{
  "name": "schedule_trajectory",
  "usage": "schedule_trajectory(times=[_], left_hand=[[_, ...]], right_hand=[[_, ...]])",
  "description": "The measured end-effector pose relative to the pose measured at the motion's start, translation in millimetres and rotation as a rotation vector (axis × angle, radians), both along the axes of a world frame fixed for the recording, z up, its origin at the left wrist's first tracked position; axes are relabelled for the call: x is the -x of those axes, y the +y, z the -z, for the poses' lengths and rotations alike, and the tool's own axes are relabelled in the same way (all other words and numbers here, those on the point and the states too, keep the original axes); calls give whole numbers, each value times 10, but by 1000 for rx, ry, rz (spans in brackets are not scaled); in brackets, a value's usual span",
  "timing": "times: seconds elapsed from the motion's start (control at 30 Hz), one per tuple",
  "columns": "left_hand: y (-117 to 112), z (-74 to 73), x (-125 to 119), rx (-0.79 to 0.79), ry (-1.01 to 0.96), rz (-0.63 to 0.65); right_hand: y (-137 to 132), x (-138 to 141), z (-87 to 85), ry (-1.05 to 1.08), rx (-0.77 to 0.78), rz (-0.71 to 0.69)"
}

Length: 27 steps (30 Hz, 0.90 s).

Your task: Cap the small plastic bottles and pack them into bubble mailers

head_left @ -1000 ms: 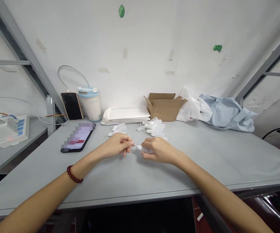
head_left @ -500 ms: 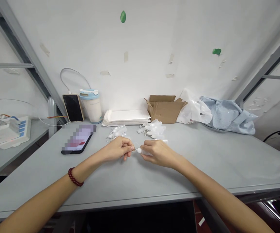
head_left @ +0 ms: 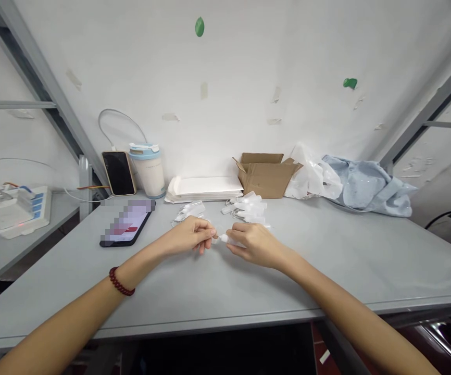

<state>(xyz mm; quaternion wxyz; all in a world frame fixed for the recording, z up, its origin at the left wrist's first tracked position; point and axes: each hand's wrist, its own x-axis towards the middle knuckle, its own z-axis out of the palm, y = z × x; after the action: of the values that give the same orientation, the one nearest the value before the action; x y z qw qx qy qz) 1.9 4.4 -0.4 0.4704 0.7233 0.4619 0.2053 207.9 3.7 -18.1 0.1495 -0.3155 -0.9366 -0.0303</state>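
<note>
"I'm watching from far off; what's my right hand doing?"
"Clamped round a small white bottle, its nozzle facing my left hand!"
"And the left?"
"Fingertips pinched together beside that nozzle; whether they hold anything, I can't tell. Bottle's between my hands, over the grey table, similar bottles heaped just beyond."

Notes carton between packet stack and bag | finds bottles before carton | sees flat phone on table, before tumbler.
</note>
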Motion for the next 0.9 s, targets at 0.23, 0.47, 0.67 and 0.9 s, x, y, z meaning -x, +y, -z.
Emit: schedule_trajectory(times=[0.23, 0.47, 0.67, 0.9], left_hand=[[-12, -48, 11, 7, 14, 12], [-26, -40, -4, 3, 22, 7], [-58, -51, -24, -1, 24, 0], [-93, -46, -57, 19, -12, -5]], right_hand=[[-6, -2, -15, -6, 6, 23], [-8, -4, 29, -37, -60, -20], [-5, -4, 84, 7, -105, -70], [-9, 1, 99, 35, -89, -85]])
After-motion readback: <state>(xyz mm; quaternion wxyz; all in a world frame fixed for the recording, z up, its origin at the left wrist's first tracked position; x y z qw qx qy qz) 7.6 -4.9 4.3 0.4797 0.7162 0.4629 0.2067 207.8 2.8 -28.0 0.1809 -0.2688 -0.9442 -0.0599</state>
